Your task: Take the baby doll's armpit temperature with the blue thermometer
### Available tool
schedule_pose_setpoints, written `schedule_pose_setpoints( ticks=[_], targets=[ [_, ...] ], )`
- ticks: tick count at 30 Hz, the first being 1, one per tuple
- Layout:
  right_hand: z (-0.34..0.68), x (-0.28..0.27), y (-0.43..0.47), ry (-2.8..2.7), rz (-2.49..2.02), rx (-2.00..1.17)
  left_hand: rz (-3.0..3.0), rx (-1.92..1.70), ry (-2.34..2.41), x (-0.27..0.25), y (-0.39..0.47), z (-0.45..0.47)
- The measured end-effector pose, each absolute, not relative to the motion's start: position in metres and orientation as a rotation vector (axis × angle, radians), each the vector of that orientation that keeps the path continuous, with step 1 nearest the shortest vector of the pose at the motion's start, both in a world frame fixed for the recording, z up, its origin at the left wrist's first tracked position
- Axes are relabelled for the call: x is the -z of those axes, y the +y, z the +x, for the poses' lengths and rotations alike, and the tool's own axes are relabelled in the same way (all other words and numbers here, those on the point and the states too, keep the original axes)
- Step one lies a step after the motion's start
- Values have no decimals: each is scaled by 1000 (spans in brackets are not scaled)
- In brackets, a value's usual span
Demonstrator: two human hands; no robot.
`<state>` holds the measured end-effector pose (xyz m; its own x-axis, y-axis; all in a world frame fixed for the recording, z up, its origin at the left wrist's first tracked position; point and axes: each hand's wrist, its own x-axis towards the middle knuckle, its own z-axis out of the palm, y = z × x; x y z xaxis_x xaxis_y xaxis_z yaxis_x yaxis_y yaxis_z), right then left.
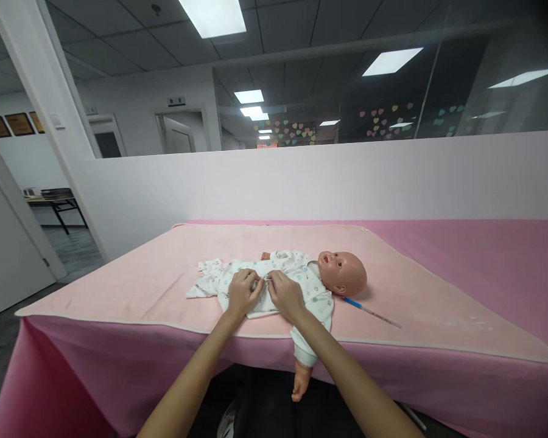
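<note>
A baby doll (344, 272) lies on its back with its head to the right, dressed in a white baby romper (310, 283) with small coloured prints. Over the belly, my left hand (245, 291) pinches the romper's front at its fingertips. Close beside it, my right hand (285, 293) also has its fingers closed on the romper's front. A thin white bit, maybe a tie, shows between the fingertips; its exact form is too small to tell. One doll hand (302, 380) hangs over the table's front edge beneath my right forearm.
Right of the doll's head lies a thin stick with a blue handle (352, 302). A pale pink mat (150, 292) covers much of the table, over a darker pink cloth (497, 261). A low white wall (310, 185) with glass above stands behind.
</note>
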<state>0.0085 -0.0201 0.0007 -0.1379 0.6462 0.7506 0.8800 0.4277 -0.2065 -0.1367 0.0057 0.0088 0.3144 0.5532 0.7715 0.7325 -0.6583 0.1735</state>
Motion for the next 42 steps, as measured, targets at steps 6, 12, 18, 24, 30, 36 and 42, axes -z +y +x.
schedule_pose_setpoints(
  ticks=[6, 12, 18, 24, 30, 36, 42],
  targets=[
    [10, 0, -17, -1828, -1298, 284, -2374, 1132, -1158, -10, 5, -136],
    [12, 4, -14, -1814, -1285, 226, -2391, 1094, -1079, -11, 4, -133],
    [13, 6, -13, -1765, -1257, 180, -2437, 1065, -1039, -10, 4, -131],
    [14, 4, -14, -1759, -1279, 99, -2470, 1036, -1144, -10, 7, -131],
    [15, 6, -11, -1762, -1297, 81, -2580, 1178, -1355, -9, 14, -132],
    [14, 4, -12, -1722, -1292, 95, -2743, 1340, -1465, -12, 20, -136],
    [14, 2, -14, -1734, -1303, 135, -2876, 1595, -1475, -8, 28, -138]
  ],
)
